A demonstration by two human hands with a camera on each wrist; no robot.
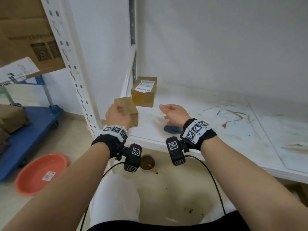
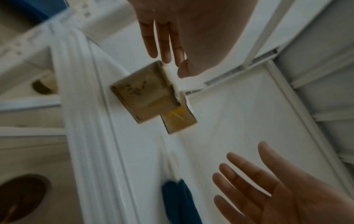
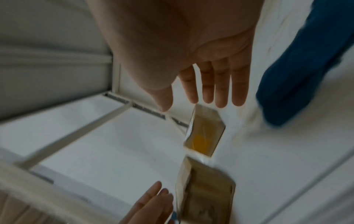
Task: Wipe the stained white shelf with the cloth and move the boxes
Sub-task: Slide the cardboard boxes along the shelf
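On the floor nearest the person, a round coral plastic basin [image 1: 40,174] is lying at the left. Beyond it, the crumpled blue cloth [image 1: 172,129] is lying near the front edge of the brown-stained white shelf [image 1: 250,130], under the right hand [image 1: 175,113], whose fingers are hanging straight and holding nothing. The left hand [image 1: 117,115], fingers straight too, is hovering beside the small plain cardboard box [image 1: 131,112]. Farther back, the labelled cardboard box [image 1: 144,91] is sitting in the shelf's left corner.

White shelf [image 1: 191,114] streaked brown at right; tan boxes [image 1: 144,91] centre; blue cloth [image 1: 172,130]; coral bowl [image 1: 41,174] lower left; black-and-white checkered wristbands [image 1: 195,130].
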